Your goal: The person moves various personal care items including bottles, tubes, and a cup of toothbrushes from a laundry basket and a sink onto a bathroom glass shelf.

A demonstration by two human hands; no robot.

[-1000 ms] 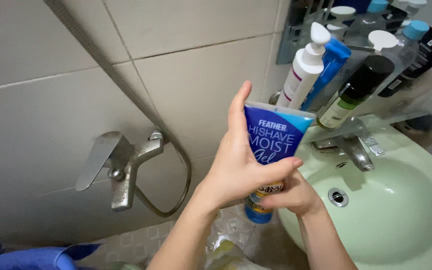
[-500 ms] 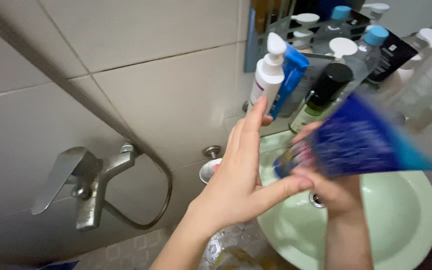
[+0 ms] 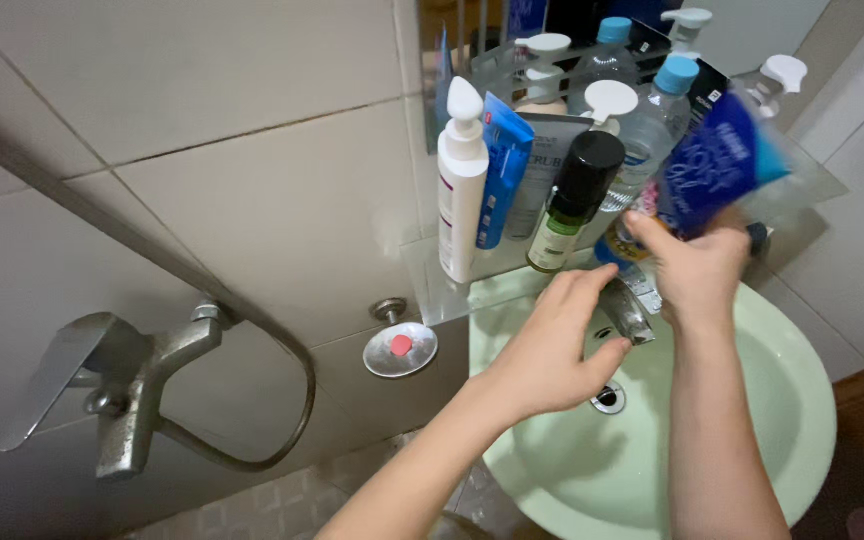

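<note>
Tiled bathroom wall [image 3: 252, 170] with shower mixer tap [image 3: 117, 390] and hose; pale green basin [image 3: 752, 420] below a glass shelf [image 3: 462, 290] crowded with bottles, among them a white pump bottle [image 3: 460, 185] and a black-capped bottle [image 3: 574, 200]. Right hand [image 3: 697, 265] clamped on blue tube [image 3: 717, 165], raised at the shelf's right end. Left hand [image 3: 552, 350] empty, fingers loosely spread, above the basin, just below and left of the tube.

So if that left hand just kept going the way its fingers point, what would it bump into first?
Most likely the metal tap over the green basin: the left hand points up and right at it, though depth is hard to judge.
</note>
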